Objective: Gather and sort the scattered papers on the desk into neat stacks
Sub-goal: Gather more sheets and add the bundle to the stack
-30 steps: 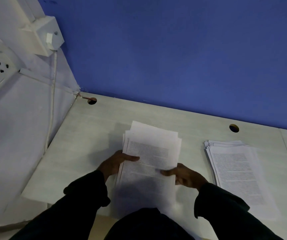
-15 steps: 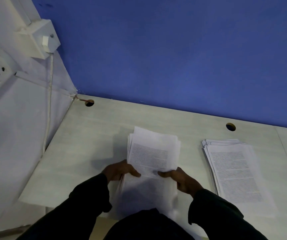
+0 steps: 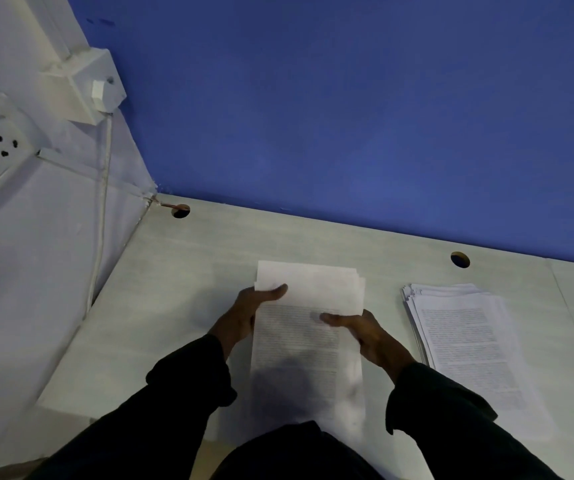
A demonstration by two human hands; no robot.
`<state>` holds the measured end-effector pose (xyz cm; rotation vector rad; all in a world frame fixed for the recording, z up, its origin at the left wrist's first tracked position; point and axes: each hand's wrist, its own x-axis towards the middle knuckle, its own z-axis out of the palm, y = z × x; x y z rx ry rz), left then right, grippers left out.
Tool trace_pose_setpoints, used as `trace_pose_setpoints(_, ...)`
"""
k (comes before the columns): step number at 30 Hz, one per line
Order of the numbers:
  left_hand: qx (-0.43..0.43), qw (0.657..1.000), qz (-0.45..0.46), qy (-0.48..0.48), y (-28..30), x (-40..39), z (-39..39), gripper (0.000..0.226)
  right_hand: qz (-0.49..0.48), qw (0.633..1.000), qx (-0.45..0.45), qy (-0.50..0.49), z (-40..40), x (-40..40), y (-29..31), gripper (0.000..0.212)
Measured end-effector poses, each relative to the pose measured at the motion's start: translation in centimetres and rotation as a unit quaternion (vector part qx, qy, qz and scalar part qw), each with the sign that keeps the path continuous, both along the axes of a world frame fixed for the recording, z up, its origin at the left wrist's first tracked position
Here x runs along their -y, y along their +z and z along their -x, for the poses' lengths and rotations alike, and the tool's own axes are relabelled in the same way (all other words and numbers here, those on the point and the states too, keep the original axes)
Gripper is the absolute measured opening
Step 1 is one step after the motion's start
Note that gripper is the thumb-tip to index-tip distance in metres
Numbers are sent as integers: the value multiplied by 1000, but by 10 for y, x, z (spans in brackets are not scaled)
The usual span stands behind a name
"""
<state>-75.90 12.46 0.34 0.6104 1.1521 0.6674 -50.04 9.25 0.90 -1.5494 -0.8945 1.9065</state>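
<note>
A bundle of printed white papers (image 3: 308, 337) is in front of me over the pale desk (image 3: 181, 289), its far edges slightly uneven. My left hand (image 3: 249, 311) grips its left edge, thumb on top near the upper corner. My right hand (image 3: 365, 332) holds the right edge, thumb lying across the printed page. A second stack of printed papers (image 3: 469, 348) lies flat on the desk to the right, apart from both hands, its sheets fanned a little at the far left corner.
A blue wall (image 3: 347, 116) backs the desk. Two round cable holes (image 3: 180, 211) (image 3: 460, 259) sit near the back edge. On the left a white partition (image 3: 36, 254) carries a socket plate (image 3: 1, 143), a switch box (image 3: 95, 88) and a thin cable (image 3: 102, 220).
Both hands have slid further up the bundle's sides, and the papers are drawn into a narrower, more even bundle. The right-hand stack has not moved.
</note>
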Motion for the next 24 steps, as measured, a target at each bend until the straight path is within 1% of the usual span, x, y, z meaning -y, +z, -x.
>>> trace_pose_setpoints(2,-20,1000,-5,12,2,-2,-2,70,-7,1000,1,7,1,2,-1,65)
trace_pose_setpoints(3,-25,999,0,23,2,-2,-4,79,-3,1000,-3,-2,2,3,1,63)
trace_pose_setpoints(5,-26,996,28,79,-3,-6,-6,103,0,1000,-1,-9,2,3,2,60)
trace_pose_setpoints(6,-29,995,33,91,-7,-10,-7,109,-2,1000,-4,-5,3,4,2,59)
trace_pose_setpoints(7,-40,995,30,87,-7,-11,-9,110,-2,1000,-7,-7,5,5,3,58)
trace_pose_setpoints(9,-68,991,34,113,-4,-13,-13,102,-3,1000,10,-15,8,7,6,57)
trace_pose_setpoints(10,-80,986,31,143,-1,-14,-15,89,-4,1000,21,-20,10,6,8,57)
trace_pose_setpoints(11,-98,981,24,167,0,-15,-16,69,-3,999,33,-39,11,5,10,54)
trace_pose_setpoints(12,-120,977,22,173,-2,-17,-16,50,-3,996,40,-79,13,3,11,51)
trace_pose_setpoints(13,-140,976,23,164,-2,-17,-18,38,-4,990,52,-132,16,-2,12,50)
trace_pose_setpoints(14,-164,974,30,151,0,-17,-19,36,-9,980,75,-182,18,-9,13,50)
trace_pose_setpoints(16,-187,970,34,152,-2,-21,-22,51,-12,961,145,-237,22,-26,16,55)
trace_pose_setpoints(18,-192,966,40,168,-1,-30,-26,64,2,944,207,-257,26,-36,15,55)
trace_pose_setpoints(20,-229,958,42,166,-1,-37,-28,69,19,933,245,-264,27,-40,13,49)
trace_pose_setpoints(21,-247,954,38,166,-5,-40,-28,67,27,930,252,-266,26,-40,10,45)
trace_pose_setpoints(22,-261,950,35,166,-10,-42,-28,58,37,929,256,-266,26,-40,7,42)
trace_pose_setpoints(24,-291,945,27,147,-17,-44,-27,30,47,927,263,-264,25,-39,3,41)
